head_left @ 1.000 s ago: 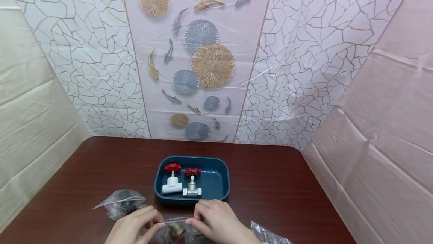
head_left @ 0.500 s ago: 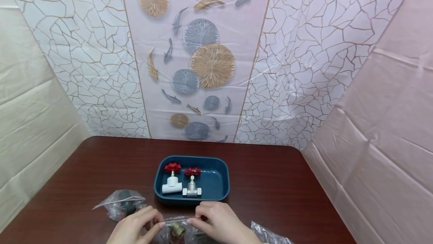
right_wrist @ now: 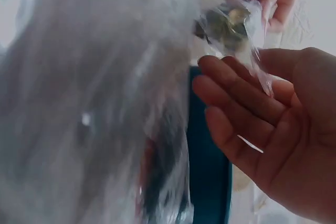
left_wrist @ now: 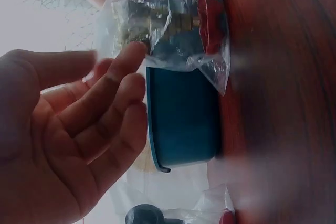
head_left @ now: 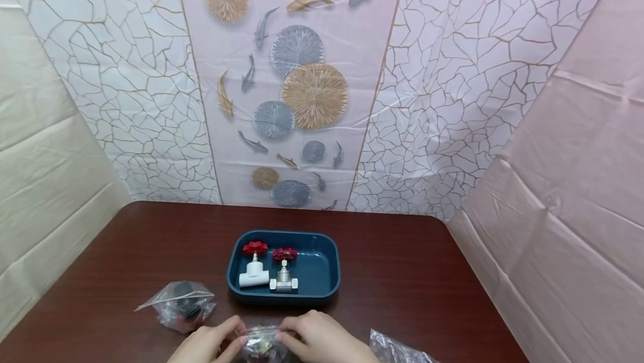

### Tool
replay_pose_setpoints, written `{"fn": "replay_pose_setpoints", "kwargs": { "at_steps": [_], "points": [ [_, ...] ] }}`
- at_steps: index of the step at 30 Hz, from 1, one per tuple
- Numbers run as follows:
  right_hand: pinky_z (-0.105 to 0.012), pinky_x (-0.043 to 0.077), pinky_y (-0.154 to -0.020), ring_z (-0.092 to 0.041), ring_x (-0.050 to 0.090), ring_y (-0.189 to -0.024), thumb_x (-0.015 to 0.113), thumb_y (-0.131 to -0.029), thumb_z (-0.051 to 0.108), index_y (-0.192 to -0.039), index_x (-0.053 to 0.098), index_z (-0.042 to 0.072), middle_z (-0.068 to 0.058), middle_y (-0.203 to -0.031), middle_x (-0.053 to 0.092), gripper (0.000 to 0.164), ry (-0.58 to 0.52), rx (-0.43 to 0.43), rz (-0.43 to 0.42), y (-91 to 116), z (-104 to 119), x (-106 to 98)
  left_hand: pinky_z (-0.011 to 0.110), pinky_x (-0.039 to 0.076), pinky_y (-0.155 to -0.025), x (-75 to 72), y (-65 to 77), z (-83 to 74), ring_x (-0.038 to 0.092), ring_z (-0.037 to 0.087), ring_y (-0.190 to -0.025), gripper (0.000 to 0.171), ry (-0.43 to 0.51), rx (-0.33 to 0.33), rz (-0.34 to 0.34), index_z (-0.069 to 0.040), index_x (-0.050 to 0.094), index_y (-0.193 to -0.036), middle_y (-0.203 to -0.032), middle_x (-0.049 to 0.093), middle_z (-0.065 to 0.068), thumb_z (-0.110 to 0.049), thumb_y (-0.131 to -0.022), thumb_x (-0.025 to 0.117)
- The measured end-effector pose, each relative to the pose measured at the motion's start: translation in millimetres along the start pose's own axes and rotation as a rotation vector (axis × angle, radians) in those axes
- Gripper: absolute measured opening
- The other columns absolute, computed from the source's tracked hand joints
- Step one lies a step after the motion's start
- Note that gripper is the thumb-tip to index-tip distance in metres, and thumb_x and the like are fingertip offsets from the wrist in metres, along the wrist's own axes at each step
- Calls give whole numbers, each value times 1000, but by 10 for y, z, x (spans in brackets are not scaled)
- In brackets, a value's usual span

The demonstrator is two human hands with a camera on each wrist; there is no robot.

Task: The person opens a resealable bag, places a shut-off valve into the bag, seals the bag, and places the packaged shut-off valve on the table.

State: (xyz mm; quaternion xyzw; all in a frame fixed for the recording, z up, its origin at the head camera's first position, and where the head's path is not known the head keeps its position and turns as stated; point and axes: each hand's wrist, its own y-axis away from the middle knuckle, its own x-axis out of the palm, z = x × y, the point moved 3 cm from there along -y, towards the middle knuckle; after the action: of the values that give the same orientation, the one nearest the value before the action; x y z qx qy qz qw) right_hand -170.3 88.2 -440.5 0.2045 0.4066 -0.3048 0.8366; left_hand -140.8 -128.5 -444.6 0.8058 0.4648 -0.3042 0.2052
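left hand [head_left: 211,344], right hand [head_left: 324,340]: fingers pinching top of clear bag [head_left: 260,346] with valve [left_wrist: 179,23] inside | bag: toward near edge of bench [head_left: 412,279], before tray [head_left: 282,298] | step: likely working bag's mouth | next: needs firm pinches

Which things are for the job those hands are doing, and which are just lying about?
Job, it seems:
left hand, right hand, clear bag they pinch, brass valve inside

Probably just lying about:
blue tray, white valve and silver valve in it, left-side bag, right-side plastic
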Motion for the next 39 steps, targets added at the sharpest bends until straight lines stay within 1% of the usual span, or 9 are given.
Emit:
{"fn": "replay_pose_setpoints", "kwargs": {
  "at_steps": [3, 8, 12, 16, 21, 25, 33, 36, 39],
  "points": [
    [-17, 41, -54, 3, 45, -54, 44, -97, 40, -104, 65, 22, 19, -68, 51, 28, -7, -13, 31, -59, 52, 65, 24, 37, -44, -4, 6, 8, 46, 0, -48, 17, 2, 33, -21, -22, 50, -93, -63, 53, -15, -39, -96, 48],
    [-15, 40, -53, 3, 44, -52, 42, -98, 37, -101, 63, 21, 16, -63, 47, 27, 15, -52, 37, -168, 145, 125, 21, 32, -41, -81, 44, 10, 35, -2, -44, 12, -34, 68, -77, -23, 49, -92, -57, 41, -18, -34, -96, 49],
    [-13, 39, -54, 3, 43, -53, 40, -99, 36, -101, 62, 20, 16, -64, 46, 26, 66, -111, 37, -280, 212, 155, 21, 33, -43, -155, 98, 53, 35, -3, -46, 8, -75, 77, -122, -24, 50, -91, -57, 40, -19, -30, -96, 52],
    [-11, 37, -53, 4, 41, -53, 40, -100, 32, -101, 61, 19, 16, -66, 47, 25, 102, -184, 30, -410, 278, 174, 22, 35, -46, -237, 150, 111, 40, -1, -48, 12, -101, 14, -134, -22, 52, -93, -63, 47, -17, -34, -95, 53],
    [-11, 36, -49, 4, 39, -49, 39, -100, 31, -103, 60, 18, 13, -64, 46, 25, 103, -202, 72, -585, 355, 202, 23, 36, -48, -345, 239, 194, 42, 1, -53, 17, -130, -86, -166, -19, 55, -96, -73, 55, -12, -35, -92, 56],
    [-12, 37, -49, 2, 40, -48, 38, -100, 31, -106, 60, 19, 11, -64, 47, 26, 83, -189, 106, -713, 407, 253, 23, 36, -48, -417, 321, 261, 41, 0, -52, 14, -151, -125, -209, -18, 57, -96, -72, 54, -12, -31, -91, 58],
    [-11, 36, -51, 4, 41, -50, 38, -101, 31, -108, 60, 19, 12, -67, 49, 26, 105, -222, 71, -928, 509, 361, 23, 41, -54, -530, 455, 343, 46, -3, -60, 7, -272, -170, -343, -21, 57, -93, -76, 55, -14, -23, -89, 63],
    [-10, 36, -53, 4, 42, -52, 39, -100, 31, -109, 60, 19, 13, -68, 50, 26, 120, -231, 64, -976, 529, 384, 24, 42, -56, -555, 473, 348, 47, -3, -63, 8, -279, -189, -371, -22, 58, -92, -78, 55, -15, -20, -88, 64],
    [-9, 36, -53, 6, 42, -52, 39, -100, 32, -110, 60, 20, 15, -68, 50, 26, 138, -237, 57, -991, 529, 388, 25, 43, -57, -566, 481, 351, 49, -3, -65, 9, -262, -219, -368, -22, 57, -93, -80, 56, -14, -21, -88, 64]
  ]
}}
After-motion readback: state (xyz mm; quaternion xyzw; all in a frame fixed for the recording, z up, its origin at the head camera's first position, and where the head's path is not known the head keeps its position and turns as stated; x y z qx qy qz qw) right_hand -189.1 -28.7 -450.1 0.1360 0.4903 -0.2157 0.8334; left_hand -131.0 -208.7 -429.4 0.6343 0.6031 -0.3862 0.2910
